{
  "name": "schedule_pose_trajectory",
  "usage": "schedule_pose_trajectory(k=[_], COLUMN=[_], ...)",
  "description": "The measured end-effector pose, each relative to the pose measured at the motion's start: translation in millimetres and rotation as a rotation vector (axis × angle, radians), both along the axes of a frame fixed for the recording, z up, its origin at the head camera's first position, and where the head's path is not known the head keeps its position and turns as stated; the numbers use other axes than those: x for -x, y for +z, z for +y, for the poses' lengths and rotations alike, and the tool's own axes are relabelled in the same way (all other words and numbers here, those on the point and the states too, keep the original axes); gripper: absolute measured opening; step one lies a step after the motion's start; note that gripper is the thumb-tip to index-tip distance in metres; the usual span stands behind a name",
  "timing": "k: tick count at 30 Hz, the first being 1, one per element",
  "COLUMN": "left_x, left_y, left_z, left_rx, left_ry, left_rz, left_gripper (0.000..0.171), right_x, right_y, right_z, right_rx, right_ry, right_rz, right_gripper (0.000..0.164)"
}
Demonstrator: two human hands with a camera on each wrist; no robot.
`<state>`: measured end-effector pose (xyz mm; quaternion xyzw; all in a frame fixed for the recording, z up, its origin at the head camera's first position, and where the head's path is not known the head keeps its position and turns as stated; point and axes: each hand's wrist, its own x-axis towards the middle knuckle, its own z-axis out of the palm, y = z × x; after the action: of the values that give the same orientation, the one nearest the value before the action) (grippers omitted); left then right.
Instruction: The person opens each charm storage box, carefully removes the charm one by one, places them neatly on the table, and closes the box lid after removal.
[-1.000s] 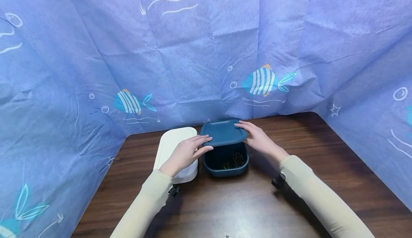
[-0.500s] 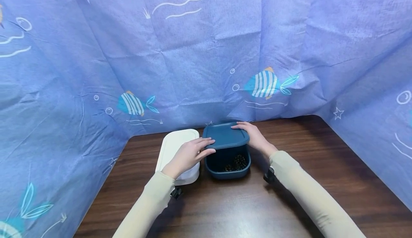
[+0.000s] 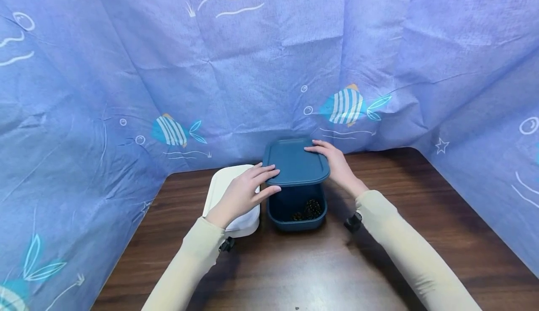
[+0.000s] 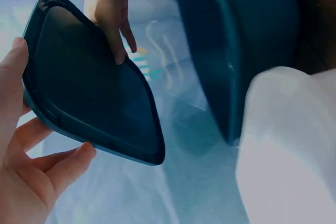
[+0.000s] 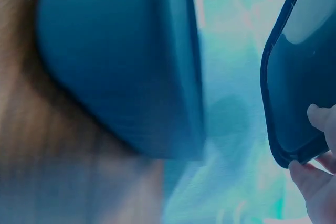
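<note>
A dark blue lid [image 3: 297, 161] is held in the air over the back of a matching blue box [image 3: 296, 226], apart from its rim. My left hand [image 3: 244, 191] grips the lid's near-left corner, thumb on the underside and fingers over the top. On the right edge, my right hand [image 3: 338, 163] pinches the lid, as the right wrist view also shows with the lid [image 5: 299, 93]. Inside the box, pine cones [image 3: 312, 209] show under the lid's front edge; the back of the interior is hidden.
A white lidded box [image 3: 223, 184] stands close to the left of the blue box, partly behind my left forearm. Brown wooden tabletop [image 3: 286, 269] lies in front. A blue fish-print cloth [image 3: 252, 86] hangs along the back and sides.
Both hands have lifted the lid a little, its far edge rising most, so more of its top faces the head camera. The blue box has stayed in place.
</note>
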<state>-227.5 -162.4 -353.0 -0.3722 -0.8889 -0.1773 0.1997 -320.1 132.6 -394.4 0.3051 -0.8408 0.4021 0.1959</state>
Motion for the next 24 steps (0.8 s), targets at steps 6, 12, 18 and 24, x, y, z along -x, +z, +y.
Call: schedule_pose_trajectory(k=[6, 12, 18, 24], left_x=[-9.6, -20.7, -30.6, -42.5], left_y=[12.7, 25.5, 35.6, 39.3], left_z=[3.1, 3.5, 0.5, -4.0], left_rx=[-0.087, -0.252, -0.415, -0.596], left_ry=[-0.088, -0.133, -0.136, -0.202], left_rz=[0.130, 0.217, 0.198, 0.021], left_gripper=[0.051, 0.050, 0.043, 0.030], right_x=[-14.1, -25.3, -37.0, -50.3], right_y=[30.7, 56.2, 64.4, 64.9], right_z=[7.2, 15.1, 21.4, 28.2], right_rx=[0.077, 0.163, 0.258, 0.344], right_ry=[-0.040, -0.112, -0.161, -0.127], right_rz=[0.082, 0.192, 0.077, -0.167], right_gripper=[0.032, 0.032, 0.031, 0.042])
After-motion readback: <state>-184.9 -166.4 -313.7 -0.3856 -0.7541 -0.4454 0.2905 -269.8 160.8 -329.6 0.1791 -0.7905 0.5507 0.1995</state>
